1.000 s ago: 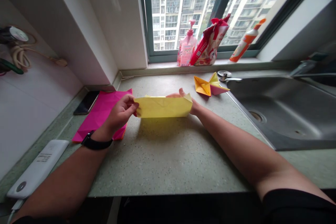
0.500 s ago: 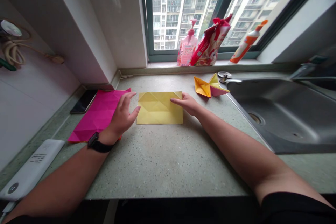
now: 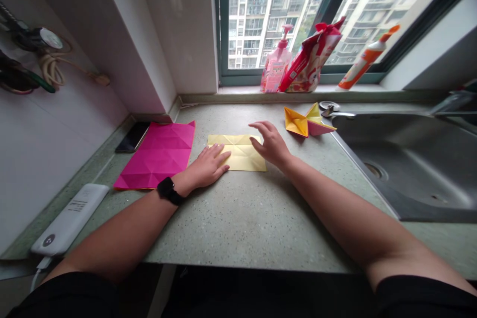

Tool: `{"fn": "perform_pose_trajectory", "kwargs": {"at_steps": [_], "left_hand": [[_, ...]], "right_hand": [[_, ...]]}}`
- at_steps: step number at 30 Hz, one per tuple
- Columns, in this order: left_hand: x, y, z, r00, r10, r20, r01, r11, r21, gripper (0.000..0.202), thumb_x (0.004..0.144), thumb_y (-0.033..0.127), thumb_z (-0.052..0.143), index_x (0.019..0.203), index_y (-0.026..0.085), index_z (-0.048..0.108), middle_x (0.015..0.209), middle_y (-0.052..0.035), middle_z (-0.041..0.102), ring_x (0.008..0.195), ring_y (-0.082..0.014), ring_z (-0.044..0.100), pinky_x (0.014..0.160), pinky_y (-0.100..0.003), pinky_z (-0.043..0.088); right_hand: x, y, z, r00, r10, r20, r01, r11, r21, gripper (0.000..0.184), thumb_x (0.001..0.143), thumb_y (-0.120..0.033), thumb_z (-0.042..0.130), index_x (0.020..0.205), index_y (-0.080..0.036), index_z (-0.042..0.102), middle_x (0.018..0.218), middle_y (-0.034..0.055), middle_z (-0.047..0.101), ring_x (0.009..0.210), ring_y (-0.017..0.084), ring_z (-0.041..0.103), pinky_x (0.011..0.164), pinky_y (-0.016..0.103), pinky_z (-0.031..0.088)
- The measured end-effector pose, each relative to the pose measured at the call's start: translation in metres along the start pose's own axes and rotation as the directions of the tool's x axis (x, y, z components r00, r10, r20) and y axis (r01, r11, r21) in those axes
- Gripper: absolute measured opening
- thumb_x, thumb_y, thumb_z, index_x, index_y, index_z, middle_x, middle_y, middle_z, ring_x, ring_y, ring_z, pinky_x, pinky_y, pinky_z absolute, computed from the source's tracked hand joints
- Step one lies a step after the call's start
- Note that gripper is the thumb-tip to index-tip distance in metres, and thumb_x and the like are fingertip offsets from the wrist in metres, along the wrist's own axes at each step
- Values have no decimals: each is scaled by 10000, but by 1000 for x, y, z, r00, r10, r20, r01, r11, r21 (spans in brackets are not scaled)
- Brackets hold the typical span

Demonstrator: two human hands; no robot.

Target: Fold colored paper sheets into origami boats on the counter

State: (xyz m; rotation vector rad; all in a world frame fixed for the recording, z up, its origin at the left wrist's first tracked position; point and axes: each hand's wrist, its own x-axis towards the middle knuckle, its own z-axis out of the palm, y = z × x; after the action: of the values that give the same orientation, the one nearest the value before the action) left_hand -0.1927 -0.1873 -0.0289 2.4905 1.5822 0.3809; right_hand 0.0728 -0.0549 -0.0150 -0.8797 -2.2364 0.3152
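Note:
A folded yellow paper (image 3: pixel 240 151) lies flat on the speckled green countertop (image 3: pixel 253 218). My left hand (image 3: pixel 208 165) rests open and flat on its left end, fingers stretched out. Over the paper's right part hovers my right hand (image 3: pixel 271 143), open with spread fingers, holding nothing. A black watch is on my left wrist.
A creased pink paper sheet (image 3: pixel 160 155) lies left of the yellow one, a phone (image 3: pixel 132 137) beyond it. Folded orange, yellow and pink paper shapes (image 3: pixel 306 121) sit by the steel sink (image 3: pixel 406 159). A white power bank (image 3: pixel 70 218) lies front left. Bottles and a red bag (image 3: pixel 311 59) stand on the sill.
The yellow paper, held up between both hands a second ago, was laid flat on the counter. My left hand moved onto its left end and my right hand lifted above it.

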Motion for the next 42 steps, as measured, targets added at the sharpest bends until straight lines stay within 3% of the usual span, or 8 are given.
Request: {"fn": "perform_pose_trajectory", "kwargs": {"at_steps": [4,8,14,19,25,31,36,42], "left_hand": [[3,13,4,1000,14,2,-14,1000,3,562,1151,456,465,1638,176,470,1758,-228,364,1654,-361,320,1342,-612,259],[1,32,8,999,26,30,-27,999,29,613,1153,469,430,1695,187,387,1803,-210,284,1682,-367,263,1351,-593,233],[-10,54,8,989,108,97,-114,992,53,657,1146,554,401,1708,213,379,1826,-204,209,1694,-394,221,1342,-611,221],[-11,73,8,971,209,116,-218,974,62,642,1129,571,458,1675,233,442,1791,-173,333,1648,-385,327,1342,-565,243],[9,99,14,972,234,-3,-232,965,123,538,1112,533,517,1551,235,609,1520,-188,582,1423,-394,520,1235,-588,393],[34,122,24,959,280,-34,-277,957,82,493,1102,518,546,1504,261,672,1425,-178,592,1340,-386,541,1193,-590,433],[38,117,28,945,322,-54,-319,946,49,494,1105,498,547,1512,246,669,1454,-187,589,1349,-393,542,1204,-614,433],[29,87,17,887,460,-46,-457,888,55,453,1118,416,541,1468,164,679,1448,-194,646,1324,-347,610,1207,-539,484]], "right_hand": [[-4,-17,11,957,-161,239,173,984,-31,361,1035,-314,606,1369,-246,725,1415,155,695,1331,348,630,1168,578,513],[-8,-16,23,914,-164,372,190,981,-34,384,1084,-307,547,1419,-231,719,1516,157,666,1417,315,614,1210,554,499],[-13,-2,32,928,-104,357,120,992,-24,440,1109,-310,478,1486,-245,694,1601,136,629,1522,313,548,1280,583,432],[-9,-3,33,936,-79,343,74,997,27,400,1088,-278,525,1419,-255,748,1562,109,669,1498,286,577,1288,539,433],[-2,-2,25,943,-14,333,-36,989,142,333,1008,-244,660,1303,-264,814,1458,96,743,1385,275,675,1240,477,496],[0,3,19,924,74,375,-182,948,261,392,1004,-319,724,1383,-229,766,1439,115,754,1311,274,721,1154,443,562],[1,0,16,914,60,400,-180,946,270,372,1062,-403,660,1364,-216,772,1429,129,757,1321,283,712,1182,477,530],[-1,-2,16,932,20,362,-113,965,238,316,1074,-366,633,1317,-248,797,1421,104,761,1338,271,697,1218,488,499]]}}
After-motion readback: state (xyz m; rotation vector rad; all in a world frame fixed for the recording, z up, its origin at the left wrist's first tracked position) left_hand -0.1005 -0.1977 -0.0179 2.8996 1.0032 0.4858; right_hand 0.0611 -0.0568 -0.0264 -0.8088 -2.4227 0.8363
